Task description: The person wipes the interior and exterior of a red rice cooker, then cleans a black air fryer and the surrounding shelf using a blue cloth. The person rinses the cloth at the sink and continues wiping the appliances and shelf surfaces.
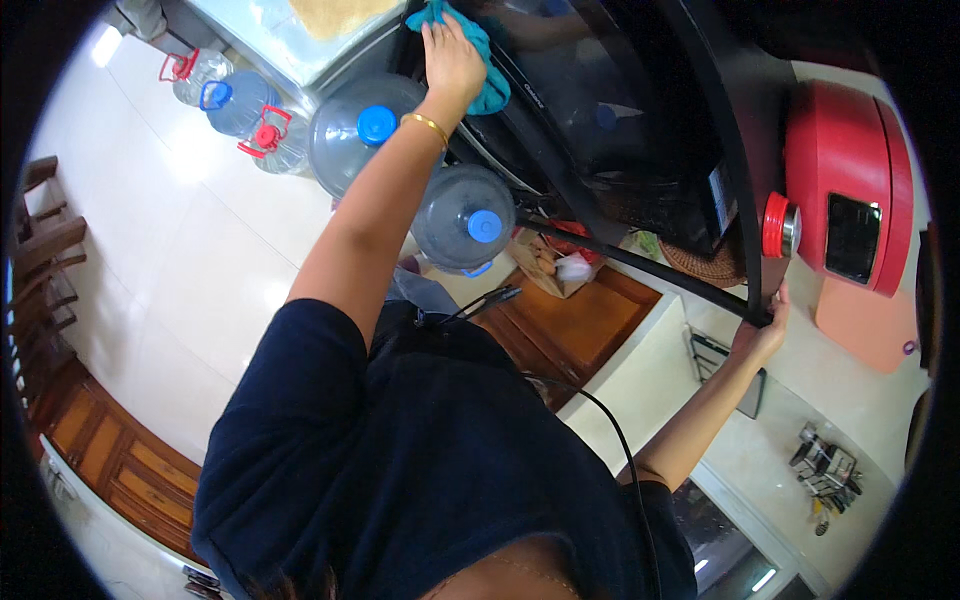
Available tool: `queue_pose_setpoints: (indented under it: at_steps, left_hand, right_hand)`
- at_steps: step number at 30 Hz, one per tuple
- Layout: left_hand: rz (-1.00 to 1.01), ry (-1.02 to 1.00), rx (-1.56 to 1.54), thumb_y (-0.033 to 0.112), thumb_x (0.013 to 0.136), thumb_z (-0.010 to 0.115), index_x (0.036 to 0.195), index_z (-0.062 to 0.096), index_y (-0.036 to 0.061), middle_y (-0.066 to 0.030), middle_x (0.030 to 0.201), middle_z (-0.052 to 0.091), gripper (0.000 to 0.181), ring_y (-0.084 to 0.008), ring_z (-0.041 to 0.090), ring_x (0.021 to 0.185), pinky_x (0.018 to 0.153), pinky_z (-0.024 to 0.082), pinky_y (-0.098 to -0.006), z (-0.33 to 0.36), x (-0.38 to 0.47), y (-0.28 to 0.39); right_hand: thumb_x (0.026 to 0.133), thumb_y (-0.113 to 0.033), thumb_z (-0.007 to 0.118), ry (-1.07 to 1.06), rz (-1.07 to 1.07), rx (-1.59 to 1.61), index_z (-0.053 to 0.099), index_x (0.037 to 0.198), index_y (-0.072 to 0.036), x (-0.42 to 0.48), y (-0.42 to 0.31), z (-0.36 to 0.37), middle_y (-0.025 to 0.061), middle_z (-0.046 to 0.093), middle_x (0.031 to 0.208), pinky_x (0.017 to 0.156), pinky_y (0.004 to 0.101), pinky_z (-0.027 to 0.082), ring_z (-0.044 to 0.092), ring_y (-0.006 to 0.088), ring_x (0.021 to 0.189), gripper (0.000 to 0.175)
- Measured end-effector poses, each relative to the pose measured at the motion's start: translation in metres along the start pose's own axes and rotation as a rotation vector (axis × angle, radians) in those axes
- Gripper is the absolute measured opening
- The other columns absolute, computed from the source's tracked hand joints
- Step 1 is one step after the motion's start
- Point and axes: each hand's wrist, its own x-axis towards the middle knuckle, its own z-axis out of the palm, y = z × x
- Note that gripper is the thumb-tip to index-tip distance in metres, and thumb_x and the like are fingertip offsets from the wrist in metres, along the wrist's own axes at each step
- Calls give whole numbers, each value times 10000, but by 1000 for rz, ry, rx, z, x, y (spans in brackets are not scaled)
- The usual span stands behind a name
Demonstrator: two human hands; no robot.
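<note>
My left hand [453, 64] is at the top centre, fingers bent over a teal cloth [491, 94]. The cloth lies bunched against the edge of a black appliance with a glossy dark front [585, 82]. A gold bangle circles my left wrist. At the right, my right hand [766, 330] grips the lower corner of the black rack frame [675, 283] around the appliance; part of its fingers is hidden behind the frame. A red-banded flask lid [780, 225] sits just above that hand, beside a red rounded appliance [844, 180].
Two large water bottles [463, 217] with blue caps stand below my left forearm, with several smaller handled bottles [240, 101] farther left. A cardboard box [551, 274] holding items sits below the rack. A peach cutting board [862, 322] and a utensil holder [825, 469] are at the right.
</note>
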Motion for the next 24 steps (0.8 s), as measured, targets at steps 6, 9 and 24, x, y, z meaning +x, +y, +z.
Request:
queue_pose_setpoints:
  at_steps: [6,9,24]
  left_hand:
    - [269,-50,-385,132,778,645,1210,465,-104,-283,1122,548,524,-432,512,1140,1109,321,-538,-32,-67,36]
    - [474,-220,-381,105,716,673,1140,489,-51,-264,1126,530,488,-418,507,1130,1066,357,-521,-40,-93,51]
    - [759,-278,-335,22,729,616,1252,605,39,-214,1375,527,524,-369,433,1352,1169,306,-488,-40,-33,-23]
  right_hand:
    - [915,-78,496,-8,-7,36,518,1370,5,-5,-3,5,147,591,1297,1025,370,481,592,241,1180,464]
    - [912,-73,507,-16,-11,80,526,1351,3,5,15,4,148,590,1289,1010,362,499,594,241,1173,446]
    - [952,-76,412,-23,25,114,502,1394,10,-8,6,14,156,556,1363,1077,336,436,555,229,1249,459]
